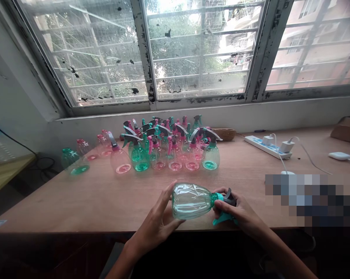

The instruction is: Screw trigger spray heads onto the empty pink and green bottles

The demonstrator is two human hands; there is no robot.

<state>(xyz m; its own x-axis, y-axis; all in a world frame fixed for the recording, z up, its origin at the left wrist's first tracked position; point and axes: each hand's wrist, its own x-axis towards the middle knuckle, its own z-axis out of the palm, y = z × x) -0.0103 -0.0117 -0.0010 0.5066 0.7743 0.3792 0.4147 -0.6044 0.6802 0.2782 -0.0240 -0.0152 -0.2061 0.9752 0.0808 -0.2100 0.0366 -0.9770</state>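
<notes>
A see-through green spray bottle (191, 201) lies sideways in the air above the table's front edge, its base to the left. My left hand (163, 217) is closed around the base end, thumb below and fingers above. At the neck, my right hand (236, 207) grips the bottle by its teal collar and dark grey and teal spray head (229, 198). Behind them stands a cluster of pink and green spray bottles with heads on, among them a green one (211, 155) and a pink one (120, 159).
Headless bottles, green (75, 162) and pink (83, 147), stand at the left of the wooden table (105, 205). A power strip (265, 146) with white plugs and cables lies at the right, near a brown box (346, 130). Behind the bottles sits a brown basket (224, 134).
</notes>
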